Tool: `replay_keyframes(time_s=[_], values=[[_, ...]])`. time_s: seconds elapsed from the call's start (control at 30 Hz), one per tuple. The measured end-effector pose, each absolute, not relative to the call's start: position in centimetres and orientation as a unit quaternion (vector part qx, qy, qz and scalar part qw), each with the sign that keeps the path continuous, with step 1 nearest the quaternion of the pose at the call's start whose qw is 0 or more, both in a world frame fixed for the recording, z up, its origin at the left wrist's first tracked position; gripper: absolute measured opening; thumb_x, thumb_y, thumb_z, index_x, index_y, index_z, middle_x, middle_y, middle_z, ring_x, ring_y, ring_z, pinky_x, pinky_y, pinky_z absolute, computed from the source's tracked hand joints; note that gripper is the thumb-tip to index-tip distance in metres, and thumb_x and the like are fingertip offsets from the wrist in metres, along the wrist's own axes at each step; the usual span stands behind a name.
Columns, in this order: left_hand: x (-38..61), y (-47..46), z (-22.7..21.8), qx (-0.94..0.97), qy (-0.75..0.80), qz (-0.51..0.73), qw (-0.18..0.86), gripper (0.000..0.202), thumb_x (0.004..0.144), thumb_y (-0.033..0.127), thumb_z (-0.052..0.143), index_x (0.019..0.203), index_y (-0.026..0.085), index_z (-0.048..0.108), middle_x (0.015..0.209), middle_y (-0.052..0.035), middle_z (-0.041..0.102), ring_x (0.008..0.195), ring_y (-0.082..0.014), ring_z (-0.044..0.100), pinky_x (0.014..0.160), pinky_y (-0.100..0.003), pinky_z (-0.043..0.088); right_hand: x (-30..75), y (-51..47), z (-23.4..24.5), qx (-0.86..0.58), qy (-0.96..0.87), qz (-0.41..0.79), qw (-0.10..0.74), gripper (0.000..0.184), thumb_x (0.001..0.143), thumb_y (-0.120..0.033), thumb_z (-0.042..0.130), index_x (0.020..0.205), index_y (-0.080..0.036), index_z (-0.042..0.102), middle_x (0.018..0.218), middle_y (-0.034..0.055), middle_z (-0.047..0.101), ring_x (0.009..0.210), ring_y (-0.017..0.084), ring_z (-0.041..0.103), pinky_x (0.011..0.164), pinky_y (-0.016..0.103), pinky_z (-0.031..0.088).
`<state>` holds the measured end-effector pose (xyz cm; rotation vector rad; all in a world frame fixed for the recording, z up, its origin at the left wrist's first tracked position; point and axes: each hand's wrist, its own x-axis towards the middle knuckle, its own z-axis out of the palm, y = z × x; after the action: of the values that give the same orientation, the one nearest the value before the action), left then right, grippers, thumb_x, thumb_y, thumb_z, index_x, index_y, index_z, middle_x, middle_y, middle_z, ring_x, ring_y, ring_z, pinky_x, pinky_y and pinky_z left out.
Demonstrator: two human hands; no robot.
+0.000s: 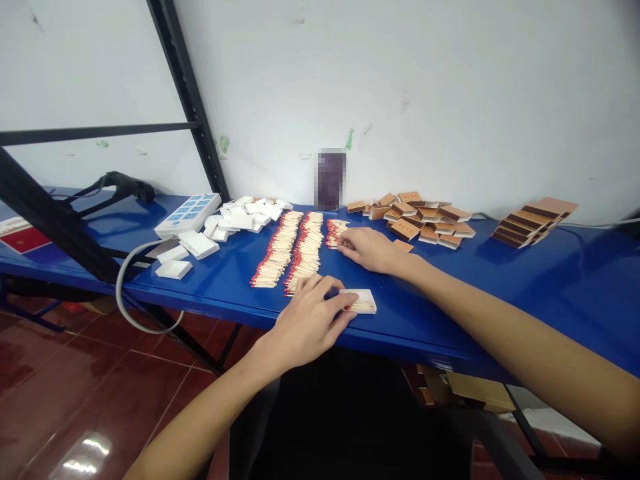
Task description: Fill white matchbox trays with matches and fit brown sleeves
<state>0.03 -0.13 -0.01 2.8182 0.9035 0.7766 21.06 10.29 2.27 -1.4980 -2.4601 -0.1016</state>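
Note:
My left hand (310,320) grips a small white matchbox tray (361,301) with matches in it, near the front edge of the blue table (525,280). My right hand (367,248) reaches over to a small heap of red-tipped matches (334,231) and its fingers pinch at them. Two long rows of matches (295,250) lie just left of that heap.
Several empty white trays (235,219) and a white power strip (187,215) lie at the left. Brown matchbox sleeves (420,219) are piled behind my right hand, with another stack (533,223) at the far right. Black metal frame bars (55,220) cross the left side.

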Motion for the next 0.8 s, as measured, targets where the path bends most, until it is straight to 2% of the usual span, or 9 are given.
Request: replay_keyframes(time_s=[0.23, 0.4, 0.6, 0.8], values=[[-0.04, -0.21, 0.15, 0.922, 0.294, 0.249, 0.032, 0.029, 0.102, 0.03, 0.044, 0.12, 0.023, 0.066, 0.114, -0.009, 0.056, 0.104, -0.0236, 0.05, 0.094, -0.043, 0.041, 21.47, 9.65, 2.36, -0.51, -0.848, 0.002, 0.143, 0.014, 0.091, -0.026, 0.051, 0.088, -0.019, 0.063, 0.086, 0.0049, 0.068, 0.07, 0.016, 0.056, 0.062, 0.027, 0.032], [-0.11, -0.27, 0.26, 0.918, 0.298, 0.257, 0.056, 0.029, 0.101, 0.029, 0.045, 0.122, 0.028, 0.065, 0.118, -0.0084, 0.055, 0.104, -0.0234, 0.05, 0.093, -0.041, 0.042, 21.37, 9.59, 2.5, -0.508, -0.842, -0.018, 0.181, 0.02, 0.094, -0.025, 0.046, 0.097, -0.02, 0.065, 0.093, 0.0061, 0.07, 0.079, 0.018, 0.06, 0.067, 0.028, 0.037], [-0.21, -0.07, 0.13, 0.921, 0.278, 0.268, 0.046, 0.029, 0.1, 0.026, 0.048, 0.118, 0.032, 0.069, 0.121, -0.0071, 0.054, 0.104, -0.0226, 0.052, 0.095, -0.042, 0.04, 21.19, 9.73, 1.9, -0.511, -0.841, -0.018, 0.179, 0.025, 0.093, -0.022, 0.045, 0.101, -0.02, 0.069, 0.101, 0.0072, 0.072, 0.09, 0.021, 0.064, 0.074, 0.03, 0.042], [-0.2, -0.03, 0.03, 0.917, 0.29, 0.271, 0.04, 0.027, 0.1, 0.029, 0.049, 0.116, 0.03, 0.071, 0.117, -0.0077, 0.057, 0.103, -0.0228, 0.053, 0.094, -0.043, 0.04, 21.08, 9.71, 1.85, -0.509, -0.843, -0.024, 0.173, 0.031, 0.095, -0.022, 0.041, 0.105, -0.02, 0.07, 0.107, 0.008, 0.073, 0.096, 0.022, 0.065, 0.078, 0.031, 0.044]])
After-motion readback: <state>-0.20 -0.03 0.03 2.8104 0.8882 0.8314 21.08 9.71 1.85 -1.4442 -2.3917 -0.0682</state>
